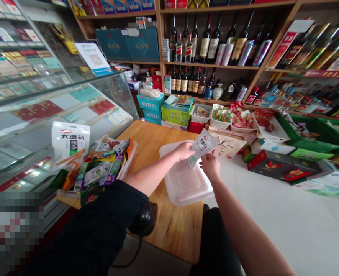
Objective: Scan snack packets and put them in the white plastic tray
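Note:
Over a translucent plastic tub [183,188], I hold up a small white snack packet [203,145] with dark printed characters. My left hand [184,150] pinches its left edge. On the packet's lower right side, the fingers of my right hand [210,165] are closed at its edge. The tub stands on a wooden table [175,226], and no contents show in the part I can see. To the left, a container heaped with colourful snack packs [100,168] stands by the glass counter. A larger white snack bag [71,142] stands upright behind those packs.
A black rounded device [144,219] with a cable sits at the table's near edge. The glass display counter [57,103] runs along the left. Bottle shelves [209,65] line the back. Snack trays [222,115] and gift boxes [278,166] stand at the right, beside the pale floor [261,214].

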Demonstrator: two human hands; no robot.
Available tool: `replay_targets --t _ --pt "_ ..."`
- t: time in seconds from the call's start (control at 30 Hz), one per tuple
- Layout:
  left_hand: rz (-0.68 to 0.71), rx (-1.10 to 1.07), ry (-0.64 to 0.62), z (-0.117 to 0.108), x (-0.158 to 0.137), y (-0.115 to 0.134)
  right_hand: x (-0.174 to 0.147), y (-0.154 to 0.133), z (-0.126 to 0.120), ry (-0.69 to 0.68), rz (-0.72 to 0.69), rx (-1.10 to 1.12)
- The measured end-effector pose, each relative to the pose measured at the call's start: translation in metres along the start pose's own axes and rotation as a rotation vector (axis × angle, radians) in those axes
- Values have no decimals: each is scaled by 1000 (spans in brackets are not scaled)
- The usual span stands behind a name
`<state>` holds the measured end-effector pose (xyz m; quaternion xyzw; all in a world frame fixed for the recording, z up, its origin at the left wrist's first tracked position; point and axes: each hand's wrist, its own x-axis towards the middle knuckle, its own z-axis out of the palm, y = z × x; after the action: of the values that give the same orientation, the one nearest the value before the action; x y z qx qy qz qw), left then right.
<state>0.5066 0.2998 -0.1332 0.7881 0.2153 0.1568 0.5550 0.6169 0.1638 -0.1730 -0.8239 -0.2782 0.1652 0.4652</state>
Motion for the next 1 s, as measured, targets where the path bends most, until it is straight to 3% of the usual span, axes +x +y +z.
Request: replay_targets --t 0.23,0.47,0.73,1.0 --pt "-54 218 97 -18 -22 -17 -3 -6 -5 27 54 69" --pt "-115 255 103 -43 -47 -36 13 -11 4 63 91 171" --pt "-158 264 135 -64 -81 -47 6 -19 7 149 -203 -222" --pt "-160 215 160 -68 -100 -42 14 -14 -1 187 -178 -426"
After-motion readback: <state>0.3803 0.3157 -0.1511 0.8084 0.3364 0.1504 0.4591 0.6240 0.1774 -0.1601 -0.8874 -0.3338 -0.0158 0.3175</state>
